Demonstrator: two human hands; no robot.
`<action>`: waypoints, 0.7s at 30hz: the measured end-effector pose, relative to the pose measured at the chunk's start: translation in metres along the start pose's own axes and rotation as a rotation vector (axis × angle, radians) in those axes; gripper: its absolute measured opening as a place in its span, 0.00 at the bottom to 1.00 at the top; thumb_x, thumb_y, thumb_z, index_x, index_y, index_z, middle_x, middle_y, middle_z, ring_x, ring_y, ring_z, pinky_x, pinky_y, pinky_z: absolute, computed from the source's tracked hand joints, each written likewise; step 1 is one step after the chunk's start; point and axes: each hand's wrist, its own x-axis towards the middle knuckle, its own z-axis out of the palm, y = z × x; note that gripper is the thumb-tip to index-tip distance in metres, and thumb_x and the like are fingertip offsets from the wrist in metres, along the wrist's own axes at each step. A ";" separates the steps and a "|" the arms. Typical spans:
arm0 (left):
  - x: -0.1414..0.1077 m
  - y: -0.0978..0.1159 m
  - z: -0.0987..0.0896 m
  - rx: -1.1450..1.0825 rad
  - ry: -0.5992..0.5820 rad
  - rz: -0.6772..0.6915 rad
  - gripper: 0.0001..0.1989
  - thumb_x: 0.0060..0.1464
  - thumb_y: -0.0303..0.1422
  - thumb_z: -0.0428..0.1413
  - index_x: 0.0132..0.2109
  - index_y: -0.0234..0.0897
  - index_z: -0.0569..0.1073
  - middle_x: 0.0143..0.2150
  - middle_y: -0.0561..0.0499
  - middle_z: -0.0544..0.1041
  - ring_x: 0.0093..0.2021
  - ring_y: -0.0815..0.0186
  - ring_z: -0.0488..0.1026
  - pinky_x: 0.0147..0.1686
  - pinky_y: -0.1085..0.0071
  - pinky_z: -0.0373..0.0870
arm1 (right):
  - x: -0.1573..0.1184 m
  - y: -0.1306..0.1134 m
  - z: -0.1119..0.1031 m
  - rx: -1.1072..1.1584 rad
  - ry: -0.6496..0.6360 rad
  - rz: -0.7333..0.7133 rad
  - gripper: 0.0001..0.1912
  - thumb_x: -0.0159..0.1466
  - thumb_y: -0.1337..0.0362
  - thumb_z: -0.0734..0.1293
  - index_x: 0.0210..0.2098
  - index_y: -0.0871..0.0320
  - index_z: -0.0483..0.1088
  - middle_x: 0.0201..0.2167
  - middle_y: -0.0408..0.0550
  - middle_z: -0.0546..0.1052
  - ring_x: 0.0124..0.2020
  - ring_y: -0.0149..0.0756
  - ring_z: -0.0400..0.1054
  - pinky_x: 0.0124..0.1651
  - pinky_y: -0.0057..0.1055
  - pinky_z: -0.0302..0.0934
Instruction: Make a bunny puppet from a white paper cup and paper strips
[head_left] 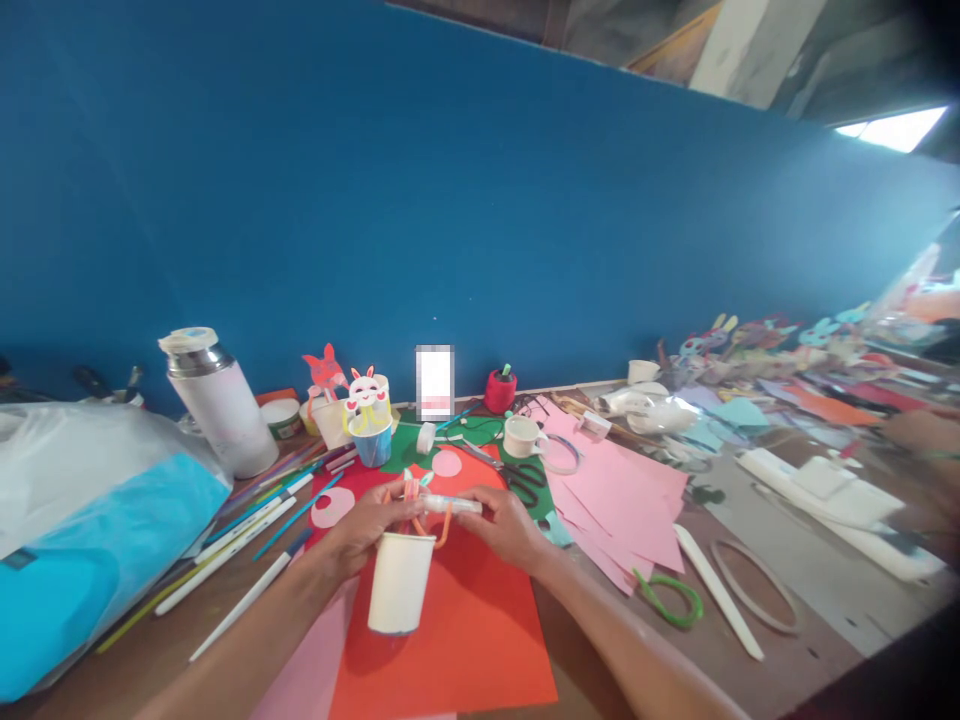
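Observation:
A white paper cup hangs slightly tilted over a red paper sheet. An orange fuzzy craft stem curves out at the cup's rim. My left hand is closed at the top of the cup, around the stem and a small pink-and-teal piece that is partly hidden. My right hand pinches a small clear tube, whose far end reaches the fingers of my left hand. Just beyond are a pink paper circle and black-handled scissors.
On the left stand a white flask and a plastic bag, with several markers alongside. Decorated cups stand near the blue wall. Pink sheets and a white glue gun lie right. Another person's hand shows far right.

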 end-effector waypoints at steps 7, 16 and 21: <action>0.003 0.001 -0.007 -0.104 0.040 0.046 0.09 0.42 0.34 0.60 0.31 0.33 0.70 0.22 0.52 0.72 0.20 0.71 0.68 0.21 0.76 0.62 | 0.006 0.018 -0.014 -0.018 0.184 -0.029 0.10 0.56 0.61 0.64 0.36 0.58 0.70 0.30 0.45 0.73 0.30 0.32 0.64 0.34 0.26 0.56; -0.006 0.002 0.005 0.004 -0.078 -0.066 0.24 0.42 0.37 0.60 0.47 0.31 0.70 0.26 0.48 0.75 0.28 0.66 0.72 0.28 0.72 0.65 | 0.008 0.015 -0.011 0.157 0.186 0.100 0.12 0.55 0.61 0.63 0.36 0.59 0.70 0.26 0.42 0.71 0.27 0.29 0.61 0.30 0.24 0.55; -0.002 0.000 0.004 -0.043 -0.026 -0.064 0.23 0.40 0.36 0.61 0.45 0.31 0.71 0.24 0.51 0.73 0.26 0.67 0.71 0.25 0.75 0.64 | 0.006 0.007 -0.005 0.226 0.245 0.142 0.14 0.57 0.59 0.62 0.40 0.59 0.69 0.28 0.44 0.71 0.27 0.30 0.61 0.30 0.26 0.56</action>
